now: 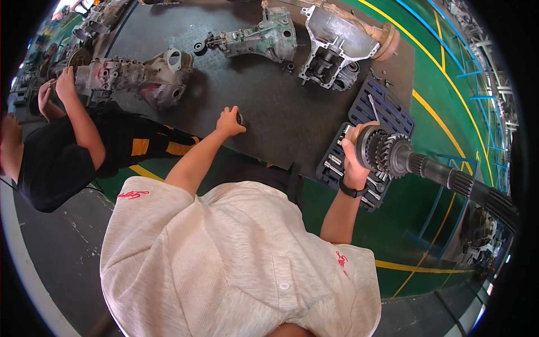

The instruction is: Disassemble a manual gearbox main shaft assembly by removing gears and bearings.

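Note:
My right hand (353, 162), with a dark band at the wrist, is closed around the geared end of a transmission shaft (416, 163). The shaft sticks out to the right, its gears beside my fingers and its splined length running toward the rim of the view. Below that hand lies an open socket set case (332, 178) with metal sockets and tools. At the near edge of the dark workbench (264, 73), my left hand (228, 122) has its fingers closed on a small dark ring-shaped part (241, 119), partly hidden by the hand.
Three gearbox housings stand on the bench: a greenish one (269, 39), a grey open one (337, 45) with a rusty tube, and a reddish-grey one (135, 76) at left. A co-worker in black (62, 151) handles the left one. Blue rails (477, 73) stand at right.

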`<state>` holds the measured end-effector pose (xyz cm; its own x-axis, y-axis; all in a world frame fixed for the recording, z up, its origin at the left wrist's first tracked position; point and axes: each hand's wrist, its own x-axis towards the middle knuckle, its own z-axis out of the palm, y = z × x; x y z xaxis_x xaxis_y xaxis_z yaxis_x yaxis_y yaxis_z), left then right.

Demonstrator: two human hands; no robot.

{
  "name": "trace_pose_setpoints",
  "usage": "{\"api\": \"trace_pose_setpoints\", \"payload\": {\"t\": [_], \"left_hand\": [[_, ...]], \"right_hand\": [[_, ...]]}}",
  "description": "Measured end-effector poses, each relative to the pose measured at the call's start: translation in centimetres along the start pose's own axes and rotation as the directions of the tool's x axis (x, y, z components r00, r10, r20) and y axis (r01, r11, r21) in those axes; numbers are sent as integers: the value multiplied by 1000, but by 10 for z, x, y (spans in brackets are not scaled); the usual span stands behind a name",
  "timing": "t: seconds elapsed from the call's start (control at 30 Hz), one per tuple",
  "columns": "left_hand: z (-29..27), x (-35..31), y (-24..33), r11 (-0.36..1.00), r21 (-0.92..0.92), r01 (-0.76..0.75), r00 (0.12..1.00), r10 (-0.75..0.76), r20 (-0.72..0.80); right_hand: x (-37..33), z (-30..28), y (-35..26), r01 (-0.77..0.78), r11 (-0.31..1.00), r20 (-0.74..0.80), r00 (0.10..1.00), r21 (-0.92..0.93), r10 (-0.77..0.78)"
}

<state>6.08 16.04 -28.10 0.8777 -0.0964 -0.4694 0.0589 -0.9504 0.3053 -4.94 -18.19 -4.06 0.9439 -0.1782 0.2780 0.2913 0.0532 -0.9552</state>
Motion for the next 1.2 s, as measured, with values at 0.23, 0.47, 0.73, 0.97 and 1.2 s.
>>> {"api": "trace_pose_setpoints", "payload": {"t": [0.23,0.47,0.73,0.97,1.2], "left_hand": [[-7,-3,-9,999,-51,12,1000,-12,-12],[-12,-9,-39,994,-100,31,997,-38,-69],[-2,-19,-64,991,73,108,994,-106,-35],[6,-17,-60,994,63,84,994,-80,-69],[12,-10,-67,994,81,76,995,-70,-74]], "right_hand": [[-1,-3,0,28,999,3,1000,-25,-28],[5,5,-6,33,998,-49,998,60,-30],[7,11,-7,13,998,-85,996,65,-8],[5,15,-4,68,996,-104,993,53,-63],[6,20,-5,58,996,-44,998,67,-55]]}}
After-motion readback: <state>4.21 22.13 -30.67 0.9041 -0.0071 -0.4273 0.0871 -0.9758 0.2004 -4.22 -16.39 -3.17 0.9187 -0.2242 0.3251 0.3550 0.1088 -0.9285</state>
